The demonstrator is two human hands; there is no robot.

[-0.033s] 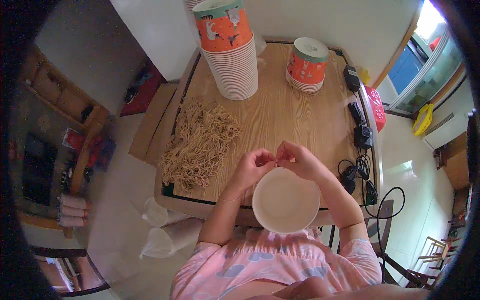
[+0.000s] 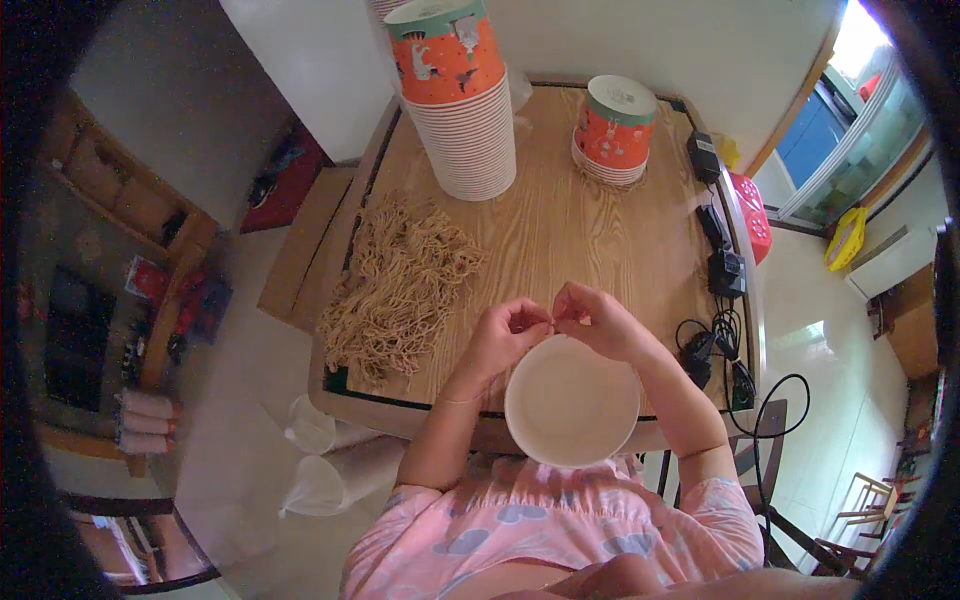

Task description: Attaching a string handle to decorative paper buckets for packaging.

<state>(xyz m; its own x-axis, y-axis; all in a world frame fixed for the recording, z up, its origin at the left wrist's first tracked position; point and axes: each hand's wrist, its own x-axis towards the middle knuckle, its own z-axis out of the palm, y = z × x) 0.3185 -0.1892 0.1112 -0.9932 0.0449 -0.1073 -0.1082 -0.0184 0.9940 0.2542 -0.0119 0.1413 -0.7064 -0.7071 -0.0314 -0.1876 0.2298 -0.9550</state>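
A white-lined paper bucket (image 2: 572, 402) stands close in front of me at the table's near edge, its round mouth turned up. My left hand (image 2: 512, 328) is at the far side of its rim, thumb and fingers pinched together. Right beside it, my right hand (image 2: 592, 318) pinches too, and the fingertips of both nearly meet. Whatever lies between the fingers is too small to make out. To the left of my hands a loose heap of tan twisted cords (image 2: 400, 285) spreads over the wooden table (image 2: 545, 240).
A tall stack of orange and green paper buckets (image 2: 462, 130) rises at the back left, upside down. A shorter stack (image 2: 614, 135) sits at the back right. Black adapters (image 2: 726, 272) and tangled cables line the right edge. Plastic-wrapped stacks (image 2: 335, 475) lie on the floor at left.
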